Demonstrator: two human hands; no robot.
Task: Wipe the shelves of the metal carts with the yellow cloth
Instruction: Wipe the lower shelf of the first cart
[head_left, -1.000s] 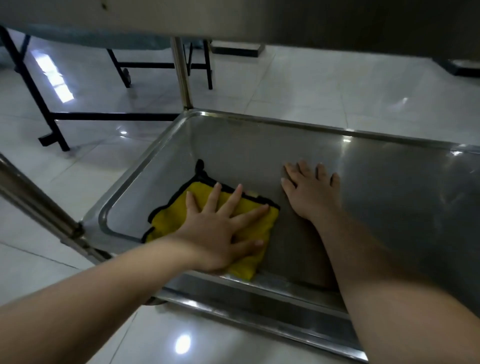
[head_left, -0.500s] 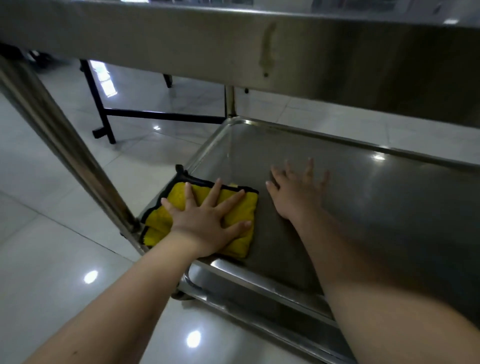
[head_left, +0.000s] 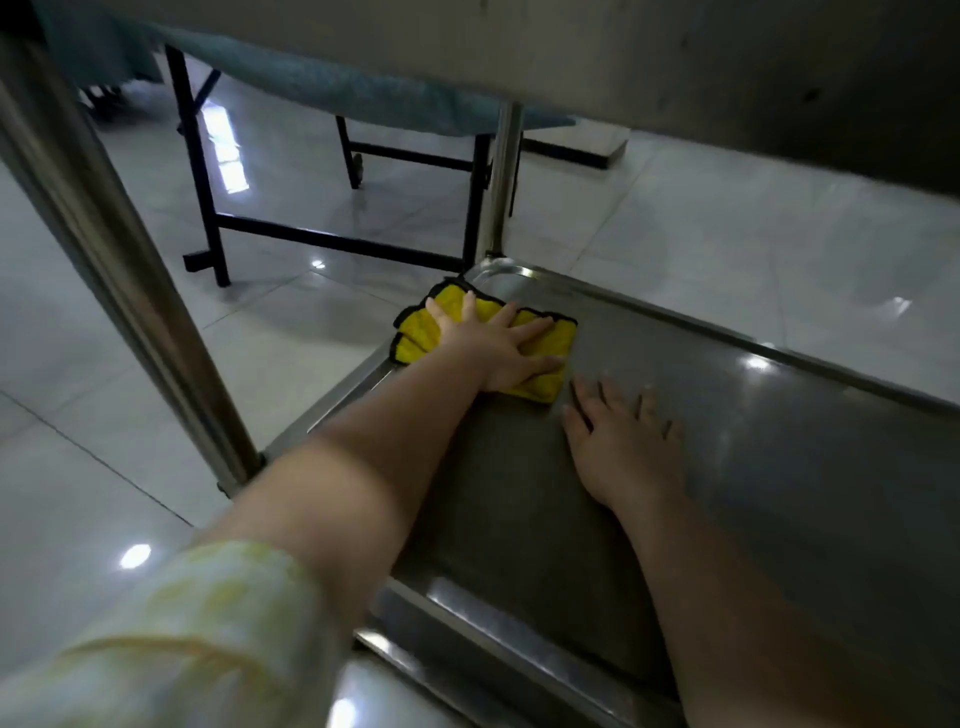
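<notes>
A yellow cloth (head_left: 548, 345) with a black hem lies folded on the lower shelf (head_left: 779, 441) of a metal cart, near the shelf's far left corner. My left hand (head_left: 498, 348) presses flat on the cloth with fingers spread. One edge of the cloth hangs over the shelf's left rim. My right hand (head_left: 623, 447) rests palm down on the bare steel just right of and nearer than the cloth, holding nothing.
The cart's upper shelf (head_left: 675, 62) hangs close overhead. A near left post (head_left: 104, 249) and a far post (head_left: 501, 182) stand at the shelf corners. Beyond, a black-framed table (head_left: 208, 171) stands on glossy white floor tiles (head_left: 727, 234).
My left hand has pushed the cloth away from the shelf's near edge toward the far left corner. My right hand has stayed flat on the shelf. The view has shifted.
</notes>
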